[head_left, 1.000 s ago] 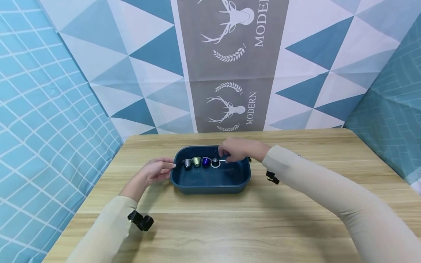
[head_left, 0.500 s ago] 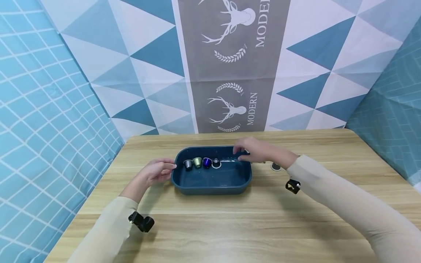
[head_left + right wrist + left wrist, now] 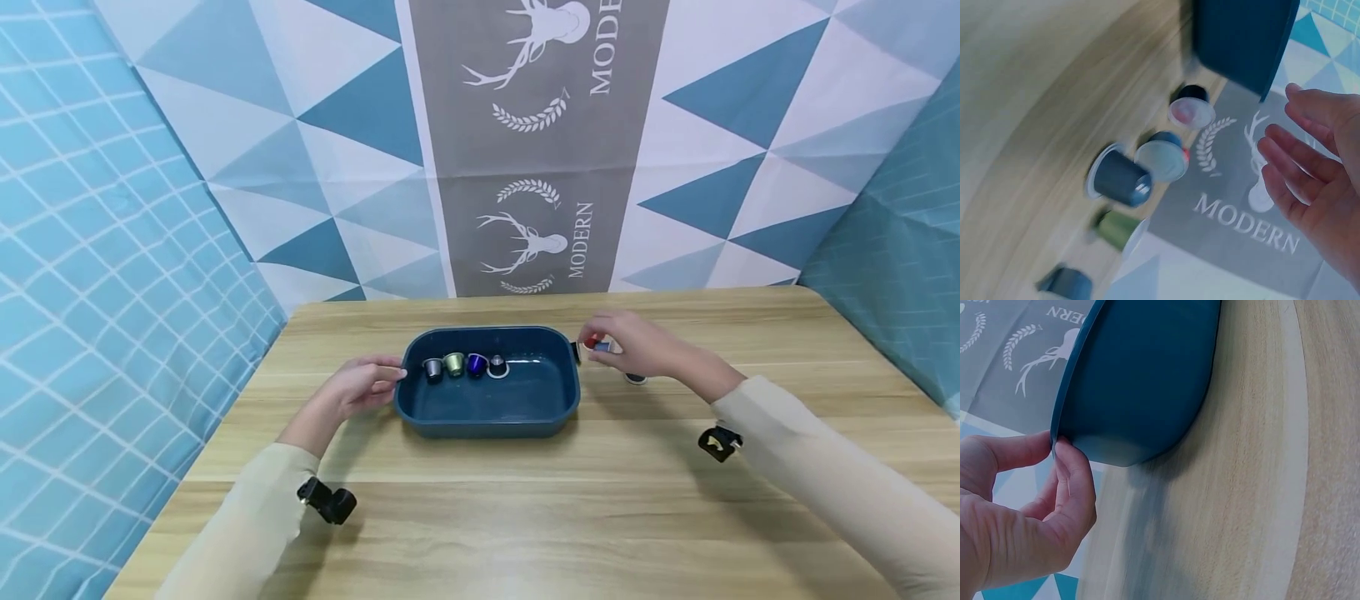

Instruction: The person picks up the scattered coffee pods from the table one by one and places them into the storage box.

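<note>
A dark blue rectangular bin (image 3: 487, 430) stands on the table. Thumb and fingers of my left hand (image 3: 366, 385) pinch its left rim; the left wrist view shows this hand (image 3: 1035, 512) at the bin's edge (image 3: 1141, 381). Inside the bin, a grey coffee capsule (image 3: 433, 372), a green one (image 3: 454, 365), a blue one (image 3: 477, 366) and a black one (image 3: 498, 365) form a row. Right of the bin my right hand (image 3: 637, 343) hovers, fingers loosely bent and holding nothing. Below it in the right wrist view lie a dark grey capsule (image 3: 1121, 178) and a green capsule (image 3: 1119, 228).
More capsules lie outside the bin on the right: a black one (image 3: 1191, 106), a blue one with a pale lid (image 3: 1163, 159) and another bluish one (image 3: 1067, 284). A patterned cloth (image 3: 525, 150) hangs behind the wooden table (image 3: 480, 525).
My right hand has moved right, from above the capsules in the bin to those outside it. The left hand stays on the bin's rim.
</note>
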`<move>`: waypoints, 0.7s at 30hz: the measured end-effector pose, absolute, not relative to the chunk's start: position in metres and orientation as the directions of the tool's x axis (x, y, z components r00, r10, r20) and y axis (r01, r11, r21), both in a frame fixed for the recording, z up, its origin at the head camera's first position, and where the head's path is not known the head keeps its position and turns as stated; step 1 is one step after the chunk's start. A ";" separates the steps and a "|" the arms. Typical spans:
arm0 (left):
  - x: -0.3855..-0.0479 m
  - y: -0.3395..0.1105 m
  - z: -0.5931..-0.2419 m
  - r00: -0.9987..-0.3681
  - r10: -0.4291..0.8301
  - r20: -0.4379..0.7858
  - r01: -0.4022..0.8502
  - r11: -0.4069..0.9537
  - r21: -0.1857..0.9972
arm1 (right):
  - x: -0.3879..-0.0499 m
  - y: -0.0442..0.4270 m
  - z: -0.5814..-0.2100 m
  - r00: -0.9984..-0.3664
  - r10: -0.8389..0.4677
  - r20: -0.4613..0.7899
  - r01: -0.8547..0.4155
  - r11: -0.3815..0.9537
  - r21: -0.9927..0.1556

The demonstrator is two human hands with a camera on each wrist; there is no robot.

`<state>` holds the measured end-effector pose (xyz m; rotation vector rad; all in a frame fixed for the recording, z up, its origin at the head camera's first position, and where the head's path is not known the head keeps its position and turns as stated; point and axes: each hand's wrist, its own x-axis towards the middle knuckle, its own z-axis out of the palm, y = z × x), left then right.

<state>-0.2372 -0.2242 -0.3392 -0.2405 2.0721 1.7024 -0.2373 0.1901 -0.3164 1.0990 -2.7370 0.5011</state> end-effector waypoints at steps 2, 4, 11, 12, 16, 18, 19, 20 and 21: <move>-0.237 -0.223 -0.339 -0.887 0.146 -0.438 -0.401 0.226 0.888 | -0.235 0.198 -0.319 -0.734 -0.629 0.258 -0.679 0.692 -0.244; -0.237 -0.223 -0.339 -0.888 0.146 -0.436 -0.399 0.224 0.889 | -0.234 0.204 -0.321 -0.745 -0.615 0.258 -0.666 0.708 -0.234; -0.236 -0.224 -0.341 -0.883 0.149 -0.446 -0.412 0.212 0.886 | -0.232 0.221 -0.331 -0.750 -0.600 0.278 -0.651 0.744 -0.150; -0.236 -0.225 -0.340 -0.882 0.151 -0.447 -0.413 0.209 0.886 | -0.232 0.223 -0.332 -0.749 -0.599 0.282 -0.650 0.747 -0.139; -0.235 -0.225 -0.339 -0.881 0.155 -0.446 -0.415 0.198 0.888 | -0.233 0.228 -0.340 -0.741 -0.599 0.303 -0.652 0.750 -0.112; -0.235 -0.225 -0.339 -0.882 0.157 -0.444 -0.414 0.194 0.890 | -0.234 0.231 -0.343 -0.739 -0.594 0.317 -0.650 0.753 -0.102; -0.236 -0.225 -0.339 -0.882 0.158 -0.444 -0.413 0.193 0.890 | -0.235 0.232 -0.343 -0.738 -0.594 0.320 -0.649 0.754 -0.098; -0.236 -0.225 -0.340 -0.882 0.158 -0.443 -0.412 0.192 0.890 | -0.235 0.233 -0.344 -0.739 -0.593 0.321 -0.648 0.756 -0.095; -0.237 -0.225 -0.340 -0.883 0.159 -0.442 -0.411 0.194 0.891 | -0.235 0.234 -0.344 -0.739 -0.592 0.321 -0.646 0.758 -0.092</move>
